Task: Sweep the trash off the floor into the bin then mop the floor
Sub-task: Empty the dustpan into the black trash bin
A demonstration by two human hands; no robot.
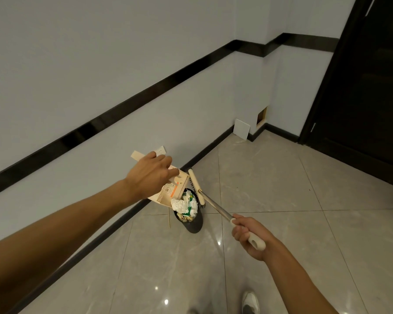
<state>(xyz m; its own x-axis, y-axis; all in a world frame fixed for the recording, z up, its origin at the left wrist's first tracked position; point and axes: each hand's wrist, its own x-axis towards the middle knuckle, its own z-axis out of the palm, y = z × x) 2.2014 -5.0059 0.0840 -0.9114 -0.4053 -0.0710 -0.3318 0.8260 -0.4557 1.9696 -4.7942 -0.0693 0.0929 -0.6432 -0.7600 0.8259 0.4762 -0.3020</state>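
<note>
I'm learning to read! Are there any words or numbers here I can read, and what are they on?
Cream plastic dustpan: orange sticker and round logo, too blurred to read.
Crumpled trash in the round black bin: green-and-white wrappers, print too small to read.
No other writing shows.

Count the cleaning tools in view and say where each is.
2. A beige plastic dustpan, held by the left hand, tilts over the black round bin by the wall. A cream-headed, metal-handled broom, held by the right hand, reaches to the bin's rim. No mop shows.
</note>
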